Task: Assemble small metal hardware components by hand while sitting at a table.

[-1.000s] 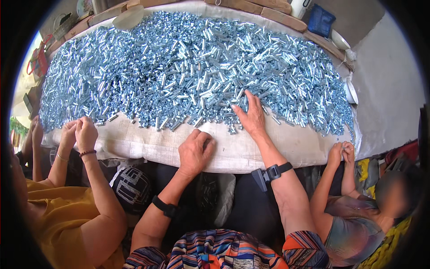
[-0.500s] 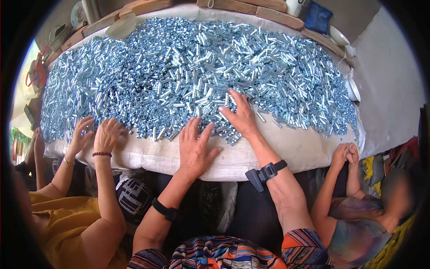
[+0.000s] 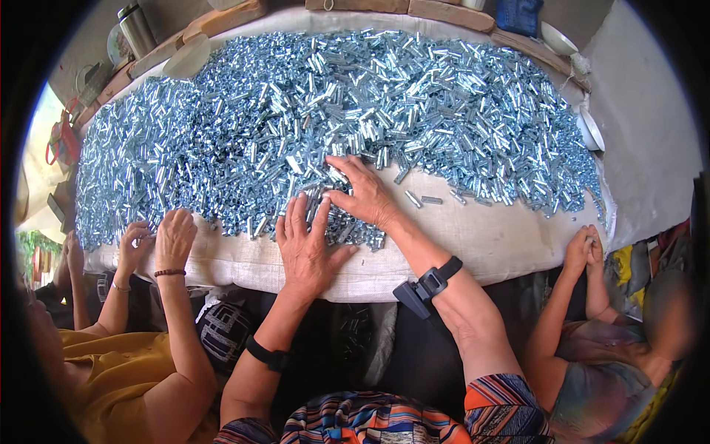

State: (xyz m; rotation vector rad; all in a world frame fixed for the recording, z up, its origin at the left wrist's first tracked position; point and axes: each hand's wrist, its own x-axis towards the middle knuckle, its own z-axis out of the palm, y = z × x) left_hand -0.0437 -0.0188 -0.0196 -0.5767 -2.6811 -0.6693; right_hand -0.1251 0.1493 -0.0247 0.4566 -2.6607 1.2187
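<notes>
The head view, a wide fisheye, looks down and forward from above the wearer's forearms (image 3: 467,314), which enter at the lower edge. Range is close: left hand (image 3: 305,255) and right hand (image 3: 367,198) fall near mid-frame; the table (image 3: 503,229) spans the width. Rim detail may be unreliable.

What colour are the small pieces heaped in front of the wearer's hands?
The heaped pieces are shiny silvery blue, best seen in the head view.

"How's that left hand (image 3: 305,255)?"
"Palm-down, fingers (image 3: 299,216) fanned apart, pointing forward."
"And the right hand (image 3: 364,196)?"
"Angled leftward, farther forward, its thumb (image 3: 338,198) just beside the left forefinger (image 3: 320,220)."
</notes>
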